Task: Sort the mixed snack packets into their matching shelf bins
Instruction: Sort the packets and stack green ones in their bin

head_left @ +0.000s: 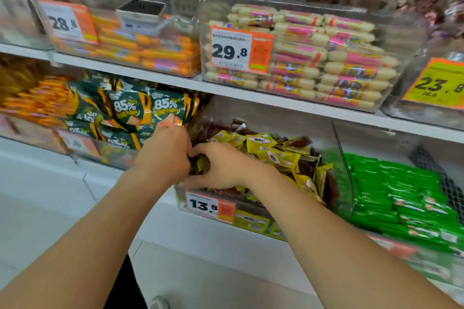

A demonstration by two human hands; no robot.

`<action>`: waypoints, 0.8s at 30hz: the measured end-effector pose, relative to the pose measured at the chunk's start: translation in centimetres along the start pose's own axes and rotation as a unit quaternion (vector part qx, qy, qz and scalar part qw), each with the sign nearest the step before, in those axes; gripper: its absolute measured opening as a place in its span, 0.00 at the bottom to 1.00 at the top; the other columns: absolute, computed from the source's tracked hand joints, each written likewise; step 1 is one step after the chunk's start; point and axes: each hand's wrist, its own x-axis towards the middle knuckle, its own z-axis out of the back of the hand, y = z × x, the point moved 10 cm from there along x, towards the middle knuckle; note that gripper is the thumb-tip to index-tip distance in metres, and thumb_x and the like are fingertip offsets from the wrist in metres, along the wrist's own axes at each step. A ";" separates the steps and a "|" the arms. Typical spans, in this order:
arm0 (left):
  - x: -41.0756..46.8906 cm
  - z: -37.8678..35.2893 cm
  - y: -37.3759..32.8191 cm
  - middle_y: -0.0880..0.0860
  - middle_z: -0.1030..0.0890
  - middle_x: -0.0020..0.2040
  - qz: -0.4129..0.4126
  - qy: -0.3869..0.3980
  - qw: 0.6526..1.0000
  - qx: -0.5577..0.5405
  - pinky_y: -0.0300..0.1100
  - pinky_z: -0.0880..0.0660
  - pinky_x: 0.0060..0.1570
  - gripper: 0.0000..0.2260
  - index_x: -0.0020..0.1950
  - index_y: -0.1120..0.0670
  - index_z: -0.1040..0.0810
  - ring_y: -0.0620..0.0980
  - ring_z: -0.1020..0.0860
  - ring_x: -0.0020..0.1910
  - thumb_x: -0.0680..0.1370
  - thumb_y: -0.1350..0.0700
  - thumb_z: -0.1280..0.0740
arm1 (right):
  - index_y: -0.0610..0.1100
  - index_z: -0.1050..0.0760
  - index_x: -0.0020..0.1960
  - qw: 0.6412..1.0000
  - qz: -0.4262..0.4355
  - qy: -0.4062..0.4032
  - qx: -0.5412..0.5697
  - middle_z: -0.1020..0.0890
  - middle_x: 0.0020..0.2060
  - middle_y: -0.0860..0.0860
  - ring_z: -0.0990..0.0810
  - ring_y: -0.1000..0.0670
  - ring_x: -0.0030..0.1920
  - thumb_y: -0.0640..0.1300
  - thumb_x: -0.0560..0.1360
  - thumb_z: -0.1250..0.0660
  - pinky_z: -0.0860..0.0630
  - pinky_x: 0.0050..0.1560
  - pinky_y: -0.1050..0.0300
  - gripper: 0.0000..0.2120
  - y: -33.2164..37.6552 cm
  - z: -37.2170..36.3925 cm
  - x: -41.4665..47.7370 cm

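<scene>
Hands together over yellow packet bin (342, 165); left hand (163, 155) curls on dark green packet (197, 163), right hand (221, 165) grip unclear. Lift clear; matching 85% bin (110, 155) just beyond left hand.

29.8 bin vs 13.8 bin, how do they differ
The 29.8 bin sits one level above the 13.8 bin. The 29.8 bin holds pale sticks with pink labels in neat rows; the 13.8 bin holds yellow packets in a loose heap. The right hand reaches into the 13.8 bin; no hand is at the 29.8 bin. Both are clear, with orange-and-white price tags.
</scene>
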 end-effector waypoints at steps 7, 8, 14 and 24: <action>0.7 0.4 1.0 0.54 0.23 0.53 -0.010 0.003 0.998 -0.056 0.54 0.20 0.49 0.15 0.51 0.48 0.24 0.58 0.22 0.49 0.73 0.67 0.31 | 0.51 0.18 0.52 0.992 -0.032 0.031 -0.121 0.17 0.44 0.52 0.21 0.46 0.49 0.81 0.64 0.35 0.23 0.55 0.43 0.36 -0.4 -0.8 2.8; 0.7 0.4 1.0 0.54 0.23 0.53 -0.010 0.005 0.999 -0.052 0.55 0.19 0.50 0.13 0.52 0.48 0.24 0.59 0.22 0.50 0.74 0.66 0.31 | 0.52 0.19 0.52 0.987 -0.032 0.025 -0.156 0.18 0.46 0.52 0.23 0.45 0.54 0.79 0.66 0.35 0.27 0.60 0.40 0.34 -0.3 -1.1 2.9; 0.5 0.2 0.7 0.51 0.25 0.57 -0.007 0.023 0.999 -0.040 0.54 0.19 0.49 0.13 0.51 0.48 0.26 0.60 0.21 0.51 0.74 0.65 0.32 | 0.50 0.27 0.49 0.969 -0.098 0.017 -0.225 0.23 0.47 0.50 0.29 0.43 0.64 0.70 0.70 0.31 0.40 0.66 0.35 0.24 -0.9 -1.8 3.1; 0.4 0.3 1.3 0.54 0.22 0.61 0.000 0.010 0.999 -0.043 0.53 0.20 0.50 0.14 0.51 0.48 0.24 0.60 0.20 0.52 0.73 0.65 0.31 | 0.52 0.21 0.66 0.975 -0.081 -0.038 -0.203 0.20 0.55 0.50 0.27 0.43 0.66 0.65 0.65 0.24 0.35 0.68 0.35 0.33 -1.7 1.3 0.7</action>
